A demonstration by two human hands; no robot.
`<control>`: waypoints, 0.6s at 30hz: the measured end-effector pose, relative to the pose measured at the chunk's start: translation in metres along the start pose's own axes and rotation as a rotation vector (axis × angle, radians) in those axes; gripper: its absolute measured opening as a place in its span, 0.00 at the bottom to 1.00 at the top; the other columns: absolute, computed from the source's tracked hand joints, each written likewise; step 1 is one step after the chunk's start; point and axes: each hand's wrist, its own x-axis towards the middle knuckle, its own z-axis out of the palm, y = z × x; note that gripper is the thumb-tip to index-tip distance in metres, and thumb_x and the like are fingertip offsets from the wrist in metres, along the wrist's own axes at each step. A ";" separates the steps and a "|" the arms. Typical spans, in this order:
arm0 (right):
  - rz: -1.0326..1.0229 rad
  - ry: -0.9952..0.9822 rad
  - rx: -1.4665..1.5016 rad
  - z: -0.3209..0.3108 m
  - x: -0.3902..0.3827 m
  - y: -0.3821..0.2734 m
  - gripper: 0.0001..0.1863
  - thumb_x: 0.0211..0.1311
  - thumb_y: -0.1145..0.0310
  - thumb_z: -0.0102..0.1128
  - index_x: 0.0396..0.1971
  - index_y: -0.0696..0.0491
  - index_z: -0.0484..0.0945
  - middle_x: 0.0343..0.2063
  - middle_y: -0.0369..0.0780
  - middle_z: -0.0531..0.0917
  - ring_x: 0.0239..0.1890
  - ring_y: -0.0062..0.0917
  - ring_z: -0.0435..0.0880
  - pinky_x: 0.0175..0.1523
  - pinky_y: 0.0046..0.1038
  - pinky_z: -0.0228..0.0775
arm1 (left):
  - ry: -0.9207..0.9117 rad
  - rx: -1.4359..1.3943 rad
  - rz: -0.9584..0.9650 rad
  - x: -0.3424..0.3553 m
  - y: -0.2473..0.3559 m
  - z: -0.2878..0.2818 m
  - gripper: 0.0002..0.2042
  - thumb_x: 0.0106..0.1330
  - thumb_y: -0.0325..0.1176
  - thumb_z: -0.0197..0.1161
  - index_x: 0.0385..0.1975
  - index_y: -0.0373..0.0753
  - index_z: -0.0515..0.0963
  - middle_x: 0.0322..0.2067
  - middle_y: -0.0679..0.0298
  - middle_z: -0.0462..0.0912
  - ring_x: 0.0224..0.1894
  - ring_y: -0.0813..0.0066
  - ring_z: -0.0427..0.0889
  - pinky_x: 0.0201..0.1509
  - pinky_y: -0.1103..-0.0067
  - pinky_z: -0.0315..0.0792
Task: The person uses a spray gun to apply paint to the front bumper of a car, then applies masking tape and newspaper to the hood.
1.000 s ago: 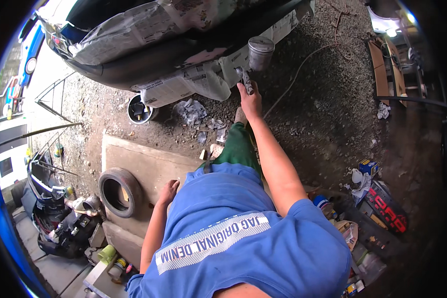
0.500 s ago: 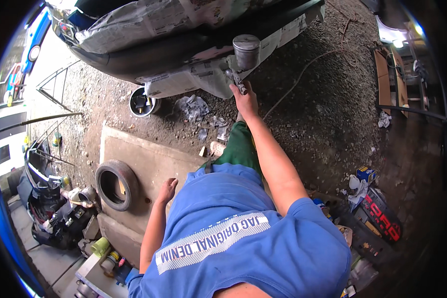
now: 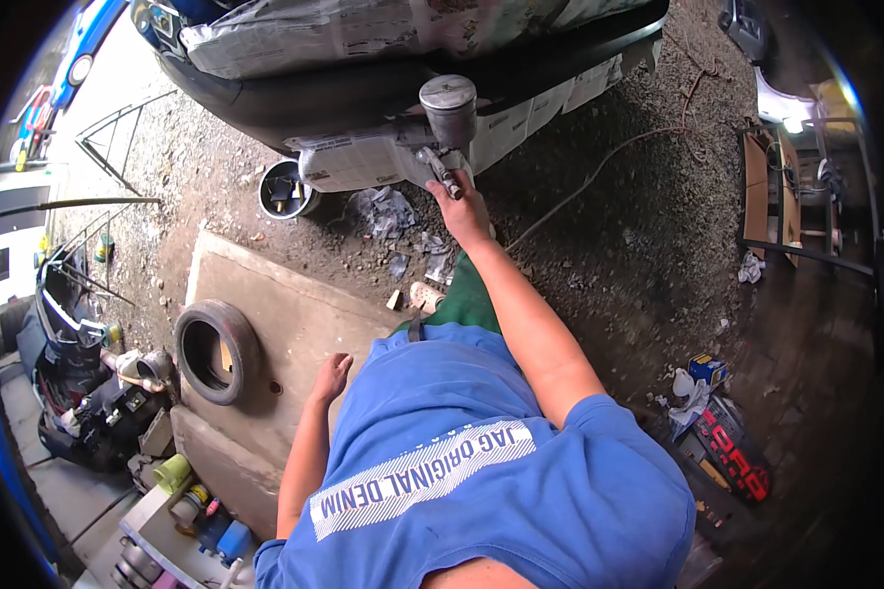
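My right hand [image 3: 465, 214] grips a spray gun [image 3: 440, 173] with a round metal cup [image 3: 450, 110] on top. The gun is held close in front of a dark car bumper [image 3: 344, 98]; its nozzle is hard to make out. Newspaper sheets [image 3: 314, 37] cover the car body above the bumper, and more newspaper [image 3: 363, 159] hangs along its lower edge. Down by my side, my left hand [image 3: 334, 375] is loosely closed, with nothing visible in it.
A bucket [image 3: 288, 189] stands below the bumper beside crumpled paper [image 3: 383, 214]. A tire [image 3: 218, 351] lies on a concrete slab [image 3: 304, 304] to the left. A thin hose [image 3: 599, 177] crosses the gravel. Car parts [image 3: 98, 393] lie far left, and a metal frame [image 3: 805, 187] stands right.
My right hand and the spray gun have moved left along the bumper. A pinkish patch seen earlier beside the cup no longer shows. My left hand has barely moved; the view has shifted slightly.
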 end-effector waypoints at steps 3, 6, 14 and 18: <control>-0.006 -0.021 -0.028 0.010 -0.001 -0.005 0.21 0.67 0.47 0.60 0.45 0.49 0.74 0.29 0.51 0.85 0.34 0.56 0.83 0.34 0.51 0.72 | -0.007 0.012 0.007 -0.002 0.002 0.002 0.23 0.74 0.46 0.55 0.53 0.30 0.78 0.50 0.42 0.82 0.56 0.49 0.81 0.60 0.65 0.73; 0.009 -0.054 0.008 0.013 -0.003 -0.013 0.21 0.67 0.47 0.60 0.44 0.51 0.76 0.29 0.51 0.85 0.35 0.55 0.83 0.35 0.50 0.72 | -0.022 -0.027 -0.013 -0.001 0.004 0.004 0.23 0.74 0.46 0.55 0.54 0.29 0.77 0.51 0.42 0.82 0.56 0.50 0.81 0.60 0.65 0.73; 0.015 -0.057 -0.008 -0.002 -0.005 -0.030 0.21 0.68 0.49 0.60 0.47 0.52 0.75 0.34 0.52 0.85 0.39 0.55 0.83 0.39 0.47 0.73 | -0.049 -0.023 0.033 0.018 0.018 0.003 0.24 0.73 0.46 0.55 0.55 0.30 0.77 0.52 0.43 0.82 0.57 0.51 0.80 0.61 0.66 0.72; 0.076 -0.032 -0.022 -0.013 -0.006 -0.030 0.22 0.67 0.49 0.62 0.45 0.53 0.75 0.34 0.52 0.85 0.40 0.56 0.83 0.39 0.46 0.73 | -0.045 0.036 0.047 0.026 0.029 0.002 0.24 0.73 0.47 0.55 0.55 0.32 0.77 0.52 0.44 0.82 0.57 0.50 0.80 0.61 0.65 0.72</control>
